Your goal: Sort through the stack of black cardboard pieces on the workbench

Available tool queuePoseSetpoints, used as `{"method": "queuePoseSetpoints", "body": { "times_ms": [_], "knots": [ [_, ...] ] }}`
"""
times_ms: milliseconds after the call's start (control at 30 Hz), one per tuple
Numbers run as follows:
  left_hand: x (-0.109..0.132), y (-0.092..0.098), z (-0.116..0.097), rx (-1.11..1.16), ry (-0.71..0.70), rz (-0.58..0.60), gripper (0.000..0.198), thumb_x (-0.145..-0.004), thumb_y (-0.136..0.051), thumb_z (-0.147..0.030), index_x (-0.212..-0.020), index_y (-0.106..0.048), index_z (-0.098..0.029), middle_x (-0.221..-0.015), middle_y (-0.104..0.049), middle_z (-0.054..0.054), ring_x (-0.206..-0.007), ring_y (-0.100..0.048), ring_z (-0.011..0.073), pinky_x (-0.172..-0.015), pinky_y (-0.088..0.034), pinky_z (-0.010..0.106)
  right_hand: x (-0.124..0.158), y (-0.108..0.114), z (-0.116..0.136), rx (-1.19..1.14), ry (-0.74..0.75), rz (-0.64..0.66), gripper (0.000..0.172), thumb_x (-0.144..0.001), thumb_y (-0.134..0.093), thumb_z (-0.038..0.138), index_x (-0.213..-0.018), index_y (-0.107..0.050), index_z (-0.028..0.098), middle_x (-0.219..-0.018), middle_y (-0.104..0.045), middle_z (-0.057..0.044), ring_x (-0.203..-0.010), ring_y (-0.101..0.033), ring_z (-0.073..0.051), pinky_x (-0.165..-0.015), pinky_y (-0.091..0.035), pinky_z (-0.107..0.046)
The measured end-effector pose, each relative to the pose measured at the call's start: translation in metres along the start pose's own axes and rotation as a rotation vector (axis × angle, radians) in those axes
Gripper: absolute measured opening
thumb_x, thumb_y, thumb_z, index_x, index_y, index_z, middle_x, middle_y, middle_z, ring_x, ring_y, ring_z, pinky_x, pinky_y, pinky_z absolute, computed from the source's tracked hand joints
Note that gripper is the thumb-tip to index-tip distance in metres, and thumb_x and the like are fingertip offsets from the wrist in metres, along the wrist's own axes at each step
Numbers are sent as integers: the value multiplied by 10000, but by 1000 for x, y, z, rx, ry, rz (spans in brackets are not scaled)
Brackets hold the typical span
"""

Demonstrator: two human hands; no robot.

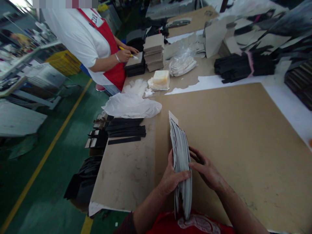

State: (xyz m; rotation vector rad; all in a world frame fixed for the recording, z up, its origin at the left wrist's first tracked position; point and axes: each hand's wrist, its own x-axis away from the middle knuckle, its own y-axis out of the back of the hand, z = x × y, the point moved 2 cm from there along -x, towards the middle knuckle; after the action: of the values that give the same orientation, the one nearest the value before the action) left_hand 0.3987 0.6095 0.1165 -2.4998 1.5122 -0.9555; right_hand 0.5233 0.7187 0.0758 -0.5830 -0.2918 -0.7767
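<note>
A thick stack of grey card sheets (180, 152) stands on edge on the brown board table (243, 143), leaning toward me. My left hand (172, 177) is wrapped round the stack from the left, thumb across its near edge. My right hand (207, 170) presses against the stack's right side with curled fingers.
A co-worker in a white shirt and red apron (90, 42) works at the far left end with a yellow pen. Black strips (125, 130), a clear plastic bag (131, 105), a pale block (161, 79), a pile of grey boards (153, 52) and black bundles (243, 65) lie further along the table.
</note>
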Motion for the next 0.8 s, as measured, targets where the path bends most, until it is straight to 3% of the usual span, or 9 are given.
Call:
{"method": "queuePoseSetpoints", "body": {
  "times_ms": [267,433,500,600,667,800],
  "knots": [
    [1,2,1,64,22,-27,1165,-628,-896,-293,-1582,-229,-281,-1351,-630,90,-1262,-592,332,-1108,-447,500,4,8,-1,35,51,44,658,-803,-739,392,-1421,-533,301,-1532,-535,-77,-1429,-477,-297,-1190,-385,-531],
    [-2,3,3,114,26,-17,1173,-604,-906,-285,-1575,-249,-294,-1408,-600,88,-1253,-597,327,-1090,-467,485,14,13,0,277,192,-108,698,-929,-541,340,-1594,-329,349,-1601,-456,-25,-1459,-447,-241,-1235,-331,-510],
    [-3,4,5,108,38,-21,1177,-605,-906,-280,-1575,-239,-299,-1409,-598,83,-1230,-605,315,-1070,-482,472,19,10,1,413,237,-157,618,-932,-509,320,-1546,-437,346,-1553,-513,-19,-1432,-477,-244,-1233,-338,-509],
    [-2,4,7,83,66,-57,1188,-605,-906,-275,-1575,-219,-281,-1368,-615,76,-1171,-619,279,-1047,-488,436,23,0,3,522,288,-144,415,-914,-524,331,-1291,-691,293,-1424,-613,-47,-1320,-570,-256,-1186,-413,-471],
    [-2,3,9,94,78,-56,1216,-589,-914,-278,-1574,-202,-264,-1326,-633,72,-1120,-631,259,-1024,-493,417,25,-6,5,540,279,-145,377,-926,-553,399,-1243,-711,270,-1387,-624,-72,-1273,-596,-262,-1140,-460,-455],
    [-1,1,8,102,86,-43,1211,-611,-907,-253,-1577,-176,-265,-1253,-660,57,-1060,-650,233,-979,-507,387,25,-11,5,580,217,-251,507,-872,-658,550,-1277,-680,245,-1338,-649,-101,-1263,-592,-298,-1119,-461,-491]
  ]
}}
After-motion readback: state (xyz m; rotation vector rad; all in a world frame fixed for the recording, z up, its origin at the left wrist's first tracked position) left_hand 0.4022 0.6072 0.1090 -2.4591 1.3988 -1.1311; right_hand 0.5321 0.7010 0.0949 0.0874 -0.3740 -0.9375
